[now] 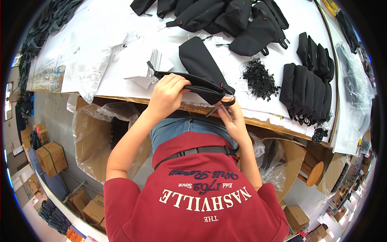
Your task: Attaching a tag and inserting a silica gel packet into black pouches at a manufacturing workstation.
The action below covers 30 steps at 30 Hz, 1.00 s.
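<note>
- A worker in a red shirt [201,181] stands at the near edge of a white-topped table [117,86], a black zippered pouch [197,86] held in both hands just above that edge, apparently for easy handling close to the body
- The left hand [168,89] has its fingers curled over the pouch's upper rim toward its left end, with little gap to the palm, a grip that seems meant to steady the mouth
- The right hand [230,121] meets the other end, thumb and fingers drawn nearly together by a black loop [229,103] and a thin grey strip; the pouch hides some fingertips, so exactly what they pinch cannot be told
- Just beyond lies a second pouch [203,60], slanting toward the near edge, probably left within reach
- White cards [155,64] sit to the left of it, and a tangle of black cords [260,78] to the right, both near the hands, likely for quick picking
- Pouches in a front row [306,90] line up side by side near the near right corner, perhaps to save room, while a loose pile [242,20] spreads toward the far edge
</note>
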{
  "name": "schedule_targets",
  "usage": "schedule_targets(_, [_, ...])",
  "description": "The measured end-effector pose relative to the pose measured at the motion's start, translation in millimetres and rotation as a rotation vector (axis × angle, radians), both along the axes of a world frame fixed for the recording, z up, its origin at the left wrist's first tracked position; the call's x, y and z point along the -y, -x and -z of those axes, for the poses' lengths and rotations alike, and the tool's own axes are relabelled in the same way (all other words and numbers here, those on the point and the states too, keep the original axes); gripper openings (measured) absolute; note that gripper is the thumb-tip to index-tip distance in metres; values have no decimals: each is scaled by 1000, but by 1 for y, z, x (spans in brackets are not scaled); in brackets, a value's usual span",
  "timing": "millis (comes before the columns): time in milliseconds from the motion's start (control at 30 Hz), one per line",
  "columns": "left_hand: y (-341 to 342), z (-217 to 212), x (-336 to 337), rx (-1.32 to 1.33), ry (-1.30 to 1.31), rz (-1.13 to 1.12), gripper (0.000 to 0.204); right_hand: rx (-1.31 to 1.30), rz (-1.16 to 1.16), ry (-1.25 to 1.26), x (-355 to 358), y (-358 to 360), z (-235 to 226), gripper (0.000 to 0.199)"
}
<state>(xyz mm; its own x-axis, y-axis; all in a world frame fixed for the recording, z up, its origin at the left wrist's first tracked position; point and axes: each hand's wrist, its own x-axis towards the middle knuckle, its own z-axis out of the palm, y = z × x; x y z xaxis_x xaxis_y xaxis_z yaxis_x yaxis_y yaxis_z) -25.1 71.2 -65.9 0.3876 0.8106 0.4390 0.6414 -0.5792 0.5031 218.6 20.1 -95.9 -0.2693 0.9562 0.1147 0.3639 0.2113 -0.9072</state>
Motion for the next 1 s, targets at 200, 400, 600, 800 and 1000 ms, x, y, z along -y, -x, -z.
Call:
schedule_targets(200, [-1,-34,17,-86,361,-6,16,-787,64,527,-2,-46,-8,43])
schedule_targets(400, [11,-52,40,-106,710,-7,19,-264,-139,687,-13,-100,-66,45])
schedule_targets(600, [16,-64,39,-21,913,92,19,-151,136,376,-38,-129,-66,12])
schedule_targets(800, [10,-81,38,97,1143,473,21,-1496,-234,285,-63,-61,-18,20])
schedule_targets(1000, [2,-79,33,68,1087,530,22,-1802,188,588,-66,-6,-36,41])
